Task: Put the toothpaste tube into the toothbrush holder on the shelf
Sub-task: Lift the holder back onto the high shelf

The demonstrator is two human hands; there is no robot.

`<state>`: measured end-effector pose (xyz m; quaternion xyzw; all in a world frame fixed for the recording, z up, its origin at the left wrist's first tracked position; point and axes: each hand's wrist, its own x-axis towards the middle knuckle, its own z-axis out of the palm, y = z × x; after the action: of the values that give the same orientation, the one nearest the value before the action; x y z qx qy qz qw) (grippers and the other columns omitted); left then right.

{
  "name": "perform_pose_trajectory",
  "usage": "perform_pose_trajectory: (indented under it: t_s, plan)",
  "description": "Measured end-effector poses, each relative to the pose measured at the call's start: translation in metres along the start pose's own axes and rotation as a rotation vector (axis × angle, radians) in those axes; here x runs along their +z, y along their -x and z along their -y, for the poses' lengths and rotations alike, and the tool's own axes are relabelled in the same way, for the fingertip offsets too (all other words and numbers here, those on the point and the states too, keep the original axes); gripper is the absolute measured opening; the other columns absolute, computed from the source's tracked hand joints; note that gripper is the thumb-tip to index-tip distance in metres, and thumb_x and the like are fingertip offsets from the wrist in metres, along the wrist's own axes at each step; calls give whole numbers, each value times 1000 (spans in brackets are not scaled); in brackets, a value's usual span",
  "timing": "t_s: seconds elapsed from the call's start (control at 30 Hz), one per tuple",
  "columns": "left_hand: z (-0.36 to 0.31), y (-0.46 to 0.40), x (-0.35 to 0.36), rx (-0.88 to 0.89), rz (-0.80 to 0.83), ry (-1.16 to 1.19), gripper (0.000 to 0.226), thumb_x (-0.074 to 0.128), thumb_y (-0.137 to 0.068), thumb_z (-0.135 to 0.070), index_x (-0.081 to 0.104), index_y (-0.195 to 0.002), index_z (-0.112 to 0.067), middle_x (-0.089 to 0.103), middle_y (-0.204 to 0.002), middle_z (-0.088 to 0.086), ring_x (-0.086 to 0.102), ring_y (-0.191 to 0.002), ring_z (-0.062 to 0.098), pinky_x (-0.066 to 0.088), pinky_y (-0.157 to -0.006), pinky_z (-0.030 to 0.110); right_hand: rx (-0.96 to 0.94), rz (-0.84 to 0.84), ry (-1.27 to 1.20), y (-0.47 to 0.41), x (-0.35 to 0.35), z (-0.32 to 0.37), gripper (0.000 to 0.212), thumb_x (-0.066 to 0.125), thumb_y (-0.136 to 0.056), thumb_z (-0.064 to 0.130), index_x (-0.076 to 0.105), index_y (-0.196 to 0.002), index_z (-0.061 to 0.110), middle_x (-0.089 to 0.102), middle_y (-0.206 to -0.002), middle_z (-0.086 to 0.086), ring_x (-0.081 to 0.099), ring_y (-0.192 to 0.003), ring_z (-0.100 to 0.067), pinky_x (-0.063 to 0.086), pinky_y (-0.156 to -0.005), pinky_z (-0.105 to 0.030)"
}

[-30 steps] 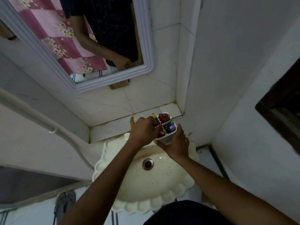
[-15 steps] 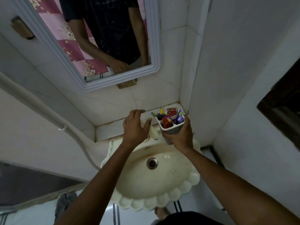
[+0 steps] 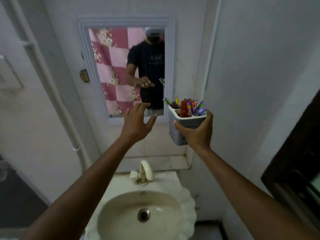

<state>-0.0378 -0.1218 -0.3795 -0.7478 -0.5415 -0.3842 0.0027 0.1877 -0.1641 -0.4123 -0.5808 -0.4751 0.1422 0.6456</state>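
My right hand grips a grey perforated toothbrush holder from below and holds it up in the air, right of the mirror. A red toothpaste tube stands upright in its front compartment, with several toothbrushes beside and behind it. My left hand hovers to the left of the holder, fingers spread, holding nothing and not touching it. The tiled shelf lies below, behind the tap, with nothing on it.
A white-framed mirror hangs on the wall ahead and reflects a person. A cream scalloped sink with a tap sits below. A white pipe runs down the left wall. A dark frame juts out at right.
The holder has risen from the shelf level above the sink to mirror height in my right hand. My left hand came off the holder and opened. The view tilted up.
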Motion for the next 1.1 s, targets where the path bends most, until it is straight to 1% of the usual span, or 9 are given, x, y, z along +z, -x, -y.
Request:
perform_pose_trajectory:
  t_s: [0.07,0.2,0.37,0.47,0.6,0.77,0.93,1.0,1.1]
  plan:
    - [-23,-22,-26,37,-52,-21,56,63,-100,-52,57,-144,-18,63,-141,4,60,-130,26,44,-113,53,-76,-38,-53,-27,-14,37,118,99,-48,67,53,-145,18,68,-133,-1,70,-117,-22,63,-98,-48]
    - [-64,-60,-76,100,-153,-15,61,54,-97,-59,55,-144,-21,61,-145,5,59,-131,26,47,-113,57,-200,-78,-152,-78,-40,107,122,98,-47,72,53,-147,19,66,-139,-2,69,-125,-24,65,-99,-50]
    - [-105,-107,-123,205,-295,6,44,67,-100,-43,59,-138,-22,66,-135,2,57,-116,13,50,-107,55,-318,-125,-239,-123,-64,179,121,98,-47,74,55,-146,20,67,-139,-3,70,-126,-26,67,-98,-49]
    - [-126,-141,-150,250,-372,-20,46,65,-102,-42,60,-141,-17,64,-141,5,59,-127,23,45,-111,54,-379,-160,-282,-144,-74,221,118,97,-48,75,57,-145,20,68,-138,-2,70,-126,-25,66,-100,-49]
    - [-142,-196,-180,323,-488,-110,52,57,-102,-53,58,-144,-22,61,-146,3,56,-135,25,37,-119,56,-440,-207,-322,-168,-80,276,108,97,-47,77,60,-134,26,70,-130,3,71,-120,-22,65,-99,-46]
    - [-152,-270,-207,367,-624,-186,60,49,-104,-60,54,-148,-21,57,-150,2,48,-145,26,27,-127,55,-486,-260,-322,-198,-77,337,113,96,-44,82,58,-134,27,68,-133,6,67,-129,-24,63,-104,-46]
    - [-130,-317,-202,288,-533,-265,69,30,-108,-66,47,-157,-20,45,-164,6,29,-160,27,8,-133,54,-516,-298,-323,-232,-68,384,116,95,-43,83,56,-137,27,65,-136,8,65,-130,-22,63,-105,-46]
    - [-117,-322,-194,327,-599,-337,61,31,-111,-59,49,-155,-20,51,-159,4,34,-158,28,12,-133,52,-523,-309,-322,-246,-63,397,112,94,-44,83,55,-134,28,65,-135,7,65,-130,-23,63,-104,-46]
    - [-109,-328,-190,378,-700,-321,50,35,-113,-49,57,-147,-20,64,-142,-1,47,-147,26,21,-130,49,-531,-348,-316,-267,-47,414,113,93,-47,82,56,-137,25,63,-134,5,63,-128,-23,62,-105,-47]
